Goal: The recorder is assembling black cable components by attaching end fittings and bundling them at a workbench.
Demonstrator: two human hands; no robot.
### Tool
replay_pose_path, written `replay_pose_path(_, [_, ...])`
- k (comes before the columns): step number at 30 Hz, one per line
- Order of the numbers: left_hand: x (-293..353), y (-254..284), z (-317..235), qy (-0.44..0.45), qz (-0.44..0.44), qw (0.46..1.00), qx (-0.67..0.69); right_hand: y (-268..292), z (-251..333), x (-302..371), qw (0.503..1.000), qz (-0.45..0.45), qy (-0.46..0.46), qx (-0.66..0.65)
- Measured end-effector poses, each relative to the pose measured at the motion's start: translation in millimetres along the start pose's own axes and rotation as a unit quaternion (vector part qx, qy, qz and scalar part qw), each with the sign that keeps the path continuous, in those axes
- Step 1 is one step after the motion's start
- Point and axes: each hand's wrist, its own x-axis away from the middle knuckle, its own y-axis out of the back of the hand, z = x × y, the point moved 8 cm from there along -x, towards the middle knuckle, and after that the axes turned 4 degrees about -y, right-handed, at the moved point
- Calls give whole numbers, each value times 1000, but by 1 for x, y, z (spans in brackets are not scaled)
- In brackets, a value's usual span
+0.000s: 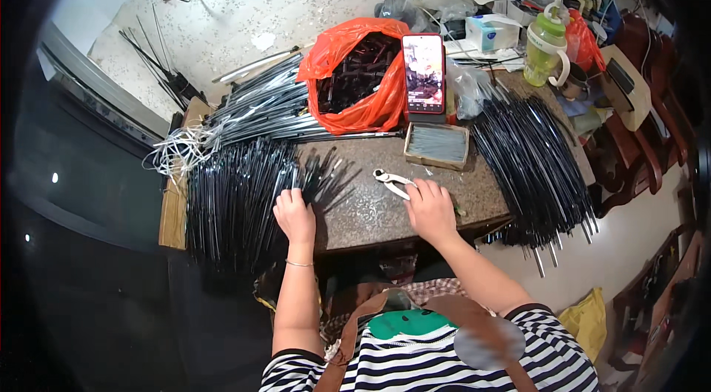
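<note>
My right hand is closed around the handles of white-handled pliers. Their jaws point up and to the left over the speckled tabletop. At the right edge of a thick pile of thin black rods, my left hand has its fingers curled down. What they grip is hidden beneath them. Several loose rod ends fan out just beyond that hand. Ahead of my right hand sits a small open box packed with thin grey pins.
Behind the box, a phone stands upright beside a red plastic bag of small dark parts. Another black rod bundle overhangs the table's right edge. Silvery rods lie at the back left. A green-lidded bottle stands back right.
</note>
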Motion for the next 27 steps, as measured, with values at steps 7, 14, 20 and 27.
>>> replay_pose_path(7, [8,-25,28,-38,71,996,30,-9,26,1,1000,-1,6,-3])
replay_pose_path(14, [-38,89,72,48,-183,960,205,-17,33,3,999,5,-35,24])
replay_pose_path(20, [-49,106,65,-9,-134,621,773,1,35,-4,1000,19,-23,10])
replay_pose_path(27, [-17,70,-46,-238,196,662,684,54,127,-49,790,0,99,-604])
